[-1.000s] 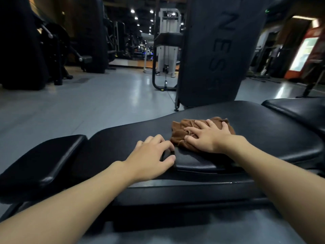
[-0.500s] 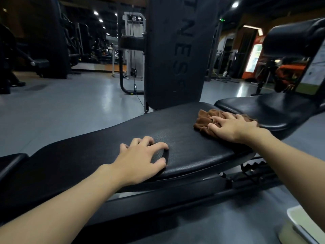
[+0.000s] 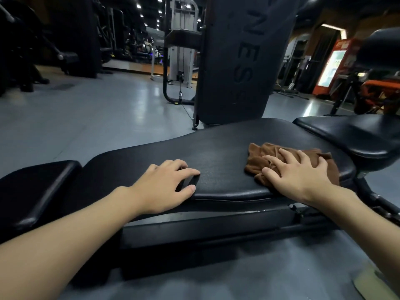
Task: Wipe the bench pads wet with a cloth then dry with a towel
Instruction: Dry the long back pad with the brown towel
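Note:
A long black bench pad (image 3: 216, 152) runs across the view, with a smaller black pad (image 3: 32, 187) at its left end and another black pad (image 3: 357, 135) at its right end. A crumpled brown cloth (image 3: 259, 159) lies on the right part of the long pad. My right hand (image 3: 296, 176) presses flat on the cloth with fingers spread. My left hand (image 3: 166, 185) rests on the pad's near edge, fingers curled over it, holding nothing else.
A tall black upright panel (image 3: 238, 61) with lettering stands just behind the bench. A cable machine (image 3: 181, 50) is farther back on the grey floor. More gym equipment stands at far left, and an orange machine (image 3: 376, 89) at right. A pale object (image 3: 376, 280) lies on the floor at bottom right.
My right hand slid the cloth rightward along the long pad toward its right end, then back a little toward the near edge. My left hand stayed on the near edge. The camera swung.

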A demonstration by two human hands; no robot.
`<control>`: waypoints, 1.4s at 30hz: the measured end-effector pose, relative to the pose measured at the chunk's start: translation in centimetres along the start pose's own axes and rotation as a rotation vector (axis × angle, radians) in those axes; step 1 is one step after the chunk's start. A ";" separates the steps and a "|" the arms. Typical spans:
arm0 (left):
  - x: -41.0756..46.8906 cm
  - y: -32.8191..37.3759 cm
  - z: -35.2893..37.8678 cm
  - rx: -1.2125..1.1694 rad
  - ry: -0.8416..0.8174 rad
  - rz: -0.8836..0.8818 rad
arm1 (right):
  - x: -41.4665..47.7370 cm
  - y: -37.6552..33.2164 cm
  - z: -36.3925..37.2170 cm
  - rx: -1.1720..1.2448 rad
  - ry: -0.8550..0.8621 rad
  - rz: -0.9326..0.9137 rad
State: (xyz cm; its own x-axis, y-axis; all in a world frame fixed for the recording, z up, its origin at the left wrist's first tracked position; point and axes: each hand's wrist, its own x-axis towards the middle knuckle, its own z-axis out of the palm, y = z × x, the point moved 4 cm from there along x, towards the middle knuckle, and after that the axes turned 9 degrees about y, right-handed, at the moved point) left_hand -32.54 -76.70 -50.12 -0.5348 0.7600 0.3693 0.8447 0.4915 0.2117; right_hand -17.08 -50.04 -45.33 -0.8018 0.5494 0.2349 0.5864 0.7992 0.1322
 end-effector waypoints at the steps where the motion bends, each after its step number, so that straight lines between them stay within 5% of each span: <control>1: -1.0 -1.3 -0.3 0.010 -0.008 -0.015 | -0.5 -1.6 0.1 -0.007 0.000 -0.037; 10: -8.7 -9.8 -3.5 0.086 -0.063 -0.146 | -4.9 -20.0 0.9 -0.027 0.019 -0.454; 19: -14.4 -15.6 -6.3 -0.175 0.017 -0.361 | -8.1 -34.5 1.5 0.001 0.050 -0.728; 25: -16.6 -16.7 -7.4 -0.081 0.165 -0.252 | -10.1 -42.2 1.6 0.014 0.016 -0.885; 30: -17.0 -15.0 -7.3 -0.155 0.209 -0.128 | -7.2 -38.0 -1.5 0.423 0.047 -0.855; 36: -14.5 -12.7 -2.9 0.201 -0.069 -0.009 | -1.0 -26.0 0.9 0.129 -0.073 -0.523; 42: -11.2 -11.5 -1.5 0.385 -0.053 0.075 | 0.0 -25.5 1.8 0.203 -0.104 -0.519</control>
State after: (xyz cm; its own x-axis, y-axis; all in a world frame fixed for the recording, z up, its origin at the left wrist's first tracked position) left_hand -36.24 -91.45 -55.33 -0.4805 0.8159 0.3215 0.8174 0.5495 -0.1730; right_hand -32.21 -69.97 -50.48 -0.9922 0.0847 0.0916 0.0864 0.9962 0.0146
